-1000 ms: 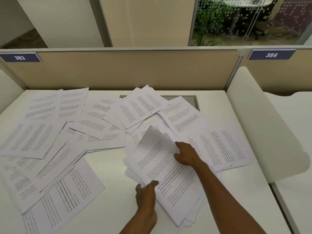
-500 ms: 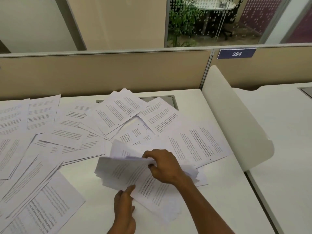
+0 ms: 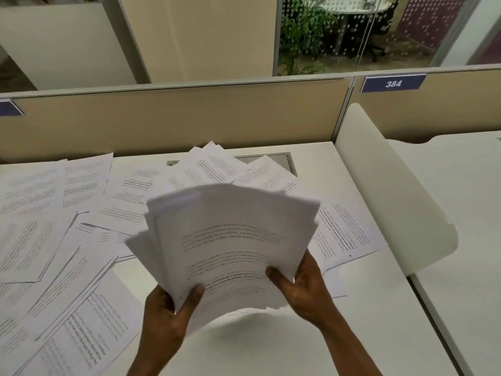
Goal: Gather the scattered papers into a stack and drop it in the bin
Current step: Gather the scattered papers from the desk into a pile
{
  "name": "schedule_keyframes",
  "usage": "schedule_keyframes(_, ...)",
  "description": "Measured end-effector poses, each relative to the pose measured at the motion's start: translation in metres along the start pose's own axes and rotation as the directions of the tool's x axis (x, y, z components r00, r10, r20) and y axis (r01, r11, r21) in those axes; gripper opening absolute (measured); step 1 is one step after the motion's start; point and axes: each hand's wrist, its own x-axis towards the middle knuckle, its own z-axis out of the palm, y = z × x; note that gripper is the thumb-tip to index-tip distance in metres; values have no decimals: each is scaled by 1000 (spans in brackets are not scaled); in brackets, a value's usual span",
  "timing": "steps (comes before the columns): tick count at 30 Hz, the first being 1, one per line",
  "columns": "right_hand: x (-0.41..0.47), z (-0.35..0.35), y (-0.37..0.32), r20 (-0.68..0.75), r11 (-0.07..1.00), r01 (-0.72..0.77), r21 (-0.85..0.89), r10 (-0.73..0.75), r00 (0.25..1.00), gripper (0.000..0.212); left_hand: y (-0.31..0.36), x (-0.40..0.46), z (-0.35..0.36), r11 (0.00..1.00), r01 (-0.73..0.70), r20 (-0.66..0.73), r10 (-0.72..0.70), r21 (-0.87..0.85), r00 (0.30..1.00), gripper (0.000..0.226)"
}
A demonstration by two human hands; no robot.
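Head view: two hands, left hand; right hand; fingers pinching one stack

Loose white printed papers covered the left of the white desk; its right front lay bare, walled by a curved white divider

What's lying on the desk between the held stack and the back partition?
Head view: more scattered sheets cover the desk between the held stack and the partition.

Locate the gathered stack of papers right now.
In the head view, the stack is centre frame, raised above the desk, gripped at its near edge by left hand and right hand.
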Motion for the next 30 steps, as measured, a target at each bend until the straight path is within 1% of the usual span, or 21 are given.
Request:
schedule_keyframes(1,-7,1,9,-7,999,-27,-20,27,1000,53,-9,-5,0,998,16,17,-17,64,1000,18)
schedule_keyframes(2,-13,3,18,-18,998,-55,-35,55,998,55,-19,-10,0,991,30,31,-34,129,999,25)
schedule_keyframes(4,-23,7,34,-43,994,-102,-40,100,994,61,-37,-16,0,977,82,42,-92,194,995,34)
schedule_keyframes(6,-28,10,42,-78,993,-113,-31,110,991,58,-50,-17,0,965,120,33,-131,234,991,40)
schedule_keyframes(7,-29,12,42,-99,994,-107,-31,104,990,54,-53,-16,0,964,124,19,-132,234,991,43)
schedule_keyframes(9,-30,15,40,-124,996,-87,-26,83,989,51,-55,-13,-2,975,133,-3,-135,179,991,41)
schedule_keyframes(10,-31,16,38,-128,997,-75,-22,71,989,52,-54,-11,-2,978,138,1,-140,158,990,39)
schedule_keyframes(13,-31,23,39,-131,997,-68,-30,64,989,57,-50,-4,-2,983,153,49,-158,102,986,46)
schedule_keyframes(15,-30,29,42,-142,995,-90,-39,84,986,53,-47,3,2,986,141,51,-146,93,988,43)
schedule_keyframes(17,-28,34,45,-157,995,-95,-42,87,984,39,-43,10,8,988,119,5,-120,94,993,36)
schedule_keyframes(19,-27,36,47,-170,996,-81,-31,74,983,30,-37,17,13,993,98,-8,-98,65,995,40)
schedule_keyframes(21,-26,36,45,-184,997,-72,-35,64,981,34,-38,22,18,994,97,14,-98,43,995,48)
schedule_keyframes(22,-26,36,45,-190,996,-72,-43,63,980,38,-39,23,20,994,106,26,-107,38,994,48)
schedule_keyframes(23,-26,36,47,-200,995,-79,-57,67,978,40,-40,25,23,993,115,31,-117,38,993,46)
schedule_keyframes(25,-26,37,51,-232,991,-100,-90,77,970,32,-39,30,29,992,106,26,-108,65,994,38)
schedule_keyframes(27,-24,35,53,-269,989,-105,-102,74,960,24,-25,39,35,993,30,55,-37,116,998,42)
schedule_keyframes(29,-22,28,48,-330,992,-110,-58,85,940,31,-2,53,43,984,-36,134,12,173,991,54)
schedule_keyframes(30,-20,21,47,-371,993,-116,-25,99,924,36,10,61,49,975,-62,180,23,212,983,55)
